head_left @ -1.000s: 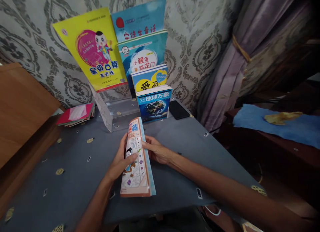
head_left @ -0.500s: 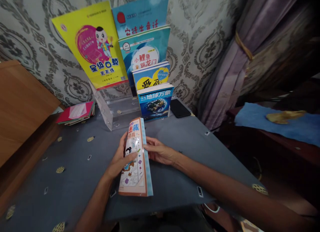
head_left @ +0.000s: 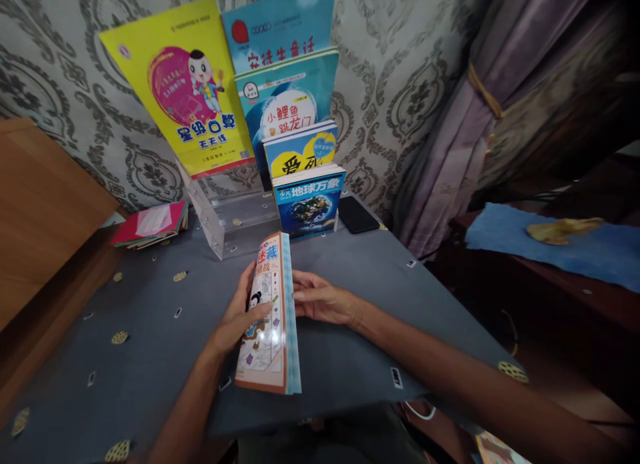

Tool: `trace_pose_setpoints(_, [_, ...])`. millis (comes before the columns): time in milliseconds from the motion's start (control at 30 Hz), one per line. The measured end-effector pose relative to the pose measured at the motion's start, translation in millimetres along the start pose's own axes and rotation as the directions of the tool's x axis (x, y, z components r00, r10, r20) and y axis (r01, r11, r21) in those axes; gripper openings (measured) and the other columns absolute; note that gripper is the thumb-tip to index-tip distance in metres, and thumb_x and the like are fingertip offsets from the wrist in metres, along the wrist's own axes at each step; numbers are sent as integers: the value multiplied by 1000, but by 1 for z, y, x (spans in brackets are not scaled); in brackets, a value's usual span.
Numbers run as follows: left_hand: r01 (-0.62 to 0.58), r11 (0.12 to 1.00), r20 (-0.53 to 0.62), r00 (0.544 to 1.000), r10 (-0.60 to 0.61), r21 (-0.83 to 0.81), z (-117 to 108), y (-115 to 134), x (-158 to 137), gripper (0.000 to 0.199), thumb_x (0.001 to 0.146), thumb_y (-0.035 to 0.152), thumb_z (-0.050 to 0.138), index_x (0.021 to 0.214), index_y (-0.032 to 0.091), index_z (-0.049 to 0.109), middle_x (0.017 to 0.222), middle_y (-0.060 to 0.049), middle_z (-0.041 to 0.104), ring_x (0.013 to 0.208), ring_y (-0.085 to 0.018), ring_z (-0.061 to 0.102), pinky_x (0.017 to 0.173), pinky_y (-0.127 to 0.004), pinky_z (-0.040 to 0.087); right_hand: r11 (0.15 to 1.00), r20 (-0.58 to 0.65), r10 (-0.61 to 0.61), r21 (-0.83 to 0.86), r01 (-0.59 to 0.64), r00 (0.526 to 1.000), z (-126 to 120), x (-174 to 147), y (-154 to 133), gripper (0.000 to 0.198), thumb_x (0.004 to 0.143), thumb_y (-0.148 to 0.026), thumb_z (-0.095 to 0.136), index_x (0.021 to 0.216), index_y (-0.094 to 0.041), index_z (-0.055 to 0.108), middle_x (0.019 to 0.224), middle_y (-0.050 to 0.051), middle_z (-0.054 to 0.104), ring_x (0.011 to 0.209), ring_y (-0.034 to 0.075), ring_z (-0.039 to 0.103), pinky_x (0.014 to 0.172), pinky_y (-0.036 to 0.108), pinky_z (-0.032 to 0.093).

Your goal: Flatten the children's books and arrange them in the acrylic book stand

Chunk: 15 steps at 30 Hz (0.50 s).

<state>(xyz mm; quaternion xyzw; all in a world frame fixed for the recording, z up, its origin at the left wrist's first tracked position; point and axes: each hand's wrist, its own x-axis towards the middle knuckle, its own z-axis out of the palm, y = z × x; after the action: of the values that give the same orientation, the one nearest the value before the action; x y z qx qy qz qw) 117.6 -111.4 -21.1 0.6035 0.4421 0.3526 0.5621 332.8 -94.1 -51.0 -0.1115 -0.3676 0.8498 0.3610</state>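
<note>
A thin picture book (head_left: 265, 344) with an orange-bordered cover and a cartoon figure is held up over the table, tilted and bowed. My left hand (head_left: 240, 317) grips it from the left, thumb pressed on the cover and fingers behind. At its right side, my right hand (head_left: 323, 299) has the thumb at the light blue page edges, with its fingertips partly hidden behind the book. Just beyond stands a clear bookstand (head_left: 215, 231) bearing several upright books, among them a blue book with a globe (head_left: 307, 207) and a yellow workbook (head_left: 180, 91).
A black phone (head_left: 359, 215) lies right of the bookstand. Several pink-topped booklets (head_left: 150, 223) are stacked at the left, near a wooden panel (head_left: 45, 211). A purple curtain (head_left: 450, 151) hangs at the right, beside a blue cloth (head_left: 505, 234) on another surface.
The book has turned slightly, and more of its light blue page edges show at the right. My right hand has shifted a little to the right along that edge.
</note>
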Motion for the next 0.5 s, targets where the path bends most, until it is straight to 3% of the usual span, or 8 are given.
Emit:
trace_pose_setpoints(133, [-5, 1000, -16, 1000, 6, 24, 3, -4, -1, 100, 80, 49, 68, 161, 25, 14, 156, -15, 44, 135, -34, 52, 105, -44, 50, 1000, 11, 22, -9, -22, 1000, 5, -2, -6, 67, 75, -25, 77, 137, -23, 53, 124, 8, 69, 103, 18, 70, 85, 30, 54])
trace_pose_setpoints(333, [-33, 999, -24, 999, 32, -29, 13, -10, -1, 103, 77, 52, 74, 159, 24, 18, 162, -14, 35, 143, -34, 43, 114, -45, 42, 999, -55, -24, -35, 22, 998, 3, -3, 0, 65, 76, -63, 75, 124, -21, 62, 118, 9, 72, 104, 23, 70, 86, 34, 53])
trace_pose_setpoints(500, [-92, 994, -26, 996, 90, -61, 20, -11, -2, 95, 77, 51, 75, 156, 23, 30, 158, -12, 43, 145, -35, 39, 118, -46, 37, 990, -144, -71, -128, 53, 987, 4, -7, 1, 62, 74, -58, 80, 120, -21, 64, 113, 10, 74, 100, 24, 71, 92, 39, 52])
